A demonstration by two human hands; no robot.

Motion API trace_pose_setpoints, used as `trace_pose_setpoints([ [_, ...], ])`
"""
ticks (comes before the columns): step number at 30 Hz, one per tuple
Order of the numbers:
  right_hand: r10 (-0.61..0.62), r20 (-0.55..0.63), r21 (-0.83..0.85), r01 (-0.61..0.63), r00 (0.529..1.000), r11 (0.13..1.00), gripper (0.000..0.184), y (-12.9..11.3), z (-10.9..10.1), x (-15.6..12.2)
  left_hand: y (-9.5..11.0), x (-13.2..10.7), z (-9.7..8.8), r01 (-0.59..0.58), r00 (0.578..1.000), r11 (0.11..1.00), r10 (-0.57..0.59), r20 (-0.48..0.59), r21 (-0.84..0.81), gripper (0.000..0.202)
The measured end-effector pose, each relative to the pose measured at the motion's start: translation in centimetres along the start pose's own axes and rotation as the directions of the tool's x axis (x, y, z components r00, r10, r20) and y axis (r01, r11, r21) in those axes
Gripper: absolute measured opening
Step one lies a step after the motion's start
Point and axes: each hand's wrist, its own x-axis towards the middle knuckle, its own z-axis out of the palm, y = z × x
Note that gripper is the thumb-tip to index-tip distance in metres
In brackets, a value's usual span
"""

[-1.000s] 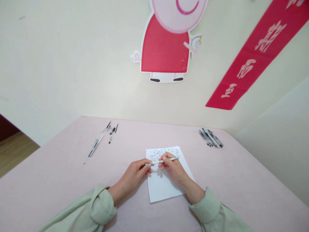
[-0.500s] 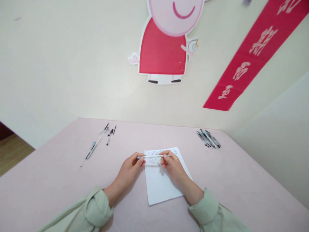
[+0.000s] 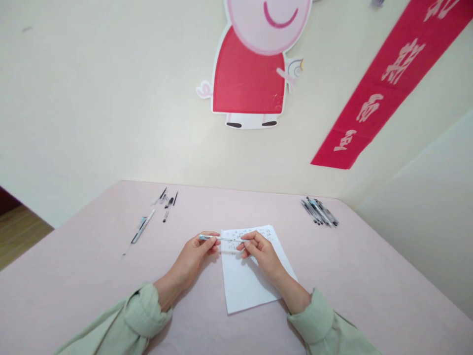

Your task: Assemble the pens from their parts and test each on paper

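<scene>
A slim white pen with a light-blue end lies level between my two hands, above the far part of a paper sheet. My left hand pinches it near the light-blue end, which sticks out past the thumb. At its other end, the fingers of my right hand are closed around the pen, and the tip there is partly covered. Rows of small dark handwriting fill the top of the sheet. My right wrist hangs over the sheet's right edge.
Disassembled pen parts and a white-and-dark pen lie at the table's left. A bundle of several pens rests at the back right. Behind the pink table, a wall carries a pig cutout and a red banner.
The pen has shifted left and its light-blue end now sticks out further beyond my left thumb. My right hand has moved slightly left with it.
</scene>
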Motion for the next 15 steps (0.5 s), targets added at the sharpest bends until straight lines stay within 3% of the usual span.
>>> trace_pose_setpoints([
  [15,-0.032,0.034,-0.047,0.033,0.999,0.998,0.026,0.15,-0.04,-0.12,0.12,-0.02,0.08,0.050,0.999,0.995,-0.049,0.020,-0.086,0.042],
])
